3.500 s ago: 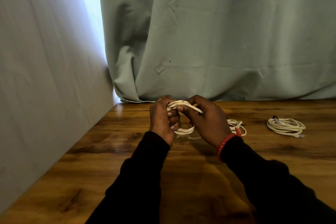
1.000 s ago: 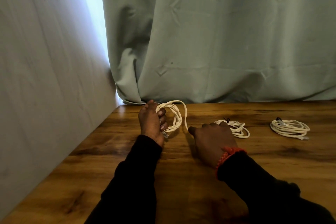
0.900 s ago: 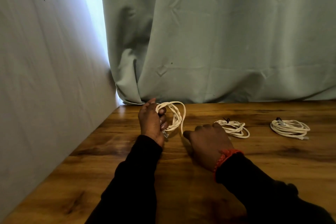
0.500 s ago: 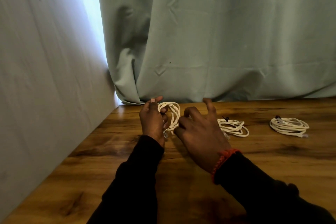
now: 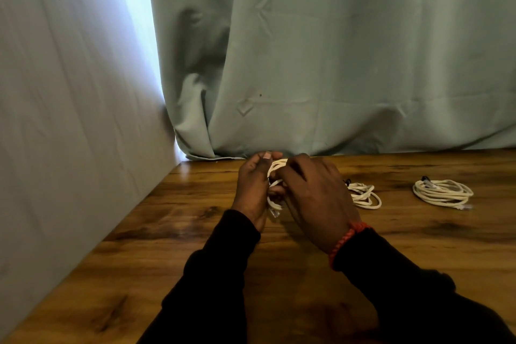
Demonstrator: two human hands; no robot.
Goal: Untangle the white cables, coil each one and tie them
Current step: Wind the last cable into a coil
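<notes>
Pale green curtain (image 5: 349, 50) across the back, creased, hanging to the table's far edge; no print or label legible on it. Grey-white wall (image 5: 69, 106) along the left side, plain. Wooden table (image 5: 418, 246), dark-grained and glossy, no maker's mark visible. Two black sleeves (image 5: 212, 282) reaching in from the near edge. Right hand (image 5: 312, 198), red braided wristband (image 5: 344, 243) at the wrist, fingers curled over the top of a white cable bundle (image 5: 275, 173) held above the table near its far left part. Left hand (image 5: 252, 190), fingers wrapped round the same bundle, thumb up; a clear plug hangs below it. Coiled cable (image 5: 444, 191) lying flat to the far right, dark tie at its upper left. Smaller coil (image 5: 364, 195) just right of the right hand, partly hidden; any writing too small to read.
</notes>
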